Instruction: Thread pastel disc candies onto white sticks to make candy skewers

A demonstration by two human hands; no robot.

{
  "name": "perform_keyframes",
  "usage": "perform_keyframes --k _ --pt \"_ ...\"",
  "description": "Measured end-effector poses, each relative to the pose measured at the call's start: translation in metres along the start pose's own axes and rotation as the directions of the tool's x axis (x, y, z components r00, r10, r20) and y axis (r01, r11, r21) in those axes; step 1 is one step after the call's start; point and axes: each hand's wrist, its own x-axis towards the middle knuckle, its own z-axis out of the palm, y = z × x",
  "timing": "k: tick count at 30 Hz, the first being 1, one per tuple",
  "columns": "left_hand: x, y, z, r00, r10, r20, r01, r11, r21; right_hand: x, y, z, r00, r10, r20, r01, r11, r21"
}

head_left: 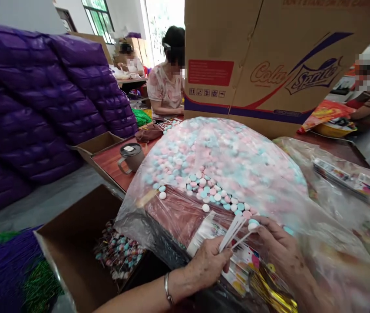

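My left hand point(207, 263) pinches a small bunch of white sticks point(233, 230) that fan up to the right. My right hand point(278, 248) grips a round white candy point(253, 225) at its fingertips, touching the tip of one stick. Just above lies a big clear plastic bag point(146, 217) heaped with pink, blue and white round candies point(217, 165). Under my hands are printed colourful wrappers point(246, 269).
An open cardboard box point(74, 243) at lower left holds finished lollipops point(120, 254). A metal mug point(132, 157) stands on the wooden table point(110, 163). A large cardboard carton point(269, 65) rises behind. Purple bags point(41, 108) pile at left. Other people sit beyond.
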Motion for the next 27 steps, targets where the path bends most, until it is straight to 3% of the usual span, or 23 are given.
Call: perform_keyframes --k 7,11,17,27 --pt "-0.009 -0.003 -0.005 1.0 0.014 0.004 -0.015 1.0 0.026 -0.004 0.008 0.02 0.992 -0.04 -0.122 0.066 0.974 0.217" --pt "-0.011 -0.005 -0.01 0.999 0.013 0.029 -0.017 0.994 0.112 -0.003 0.01 0.019 0.988 -0.024 -0.152 0.062 0.966 0.251" --pt "-0.013 -0.009 -0.011 1.0 0.004 0.025 -0.007 0.994 0.11 0.001 0.011 0.013 0.969 -0.063 -0.238 0.129 0.953 0.273" --pt "-0.012 -0.004 -0.009 1.0 -0.002 -0.02 0.005 0.991 0.135 -0.003 0.015 0.017 0.979 -0.11 -0.172 0.143 0.97 0.197"
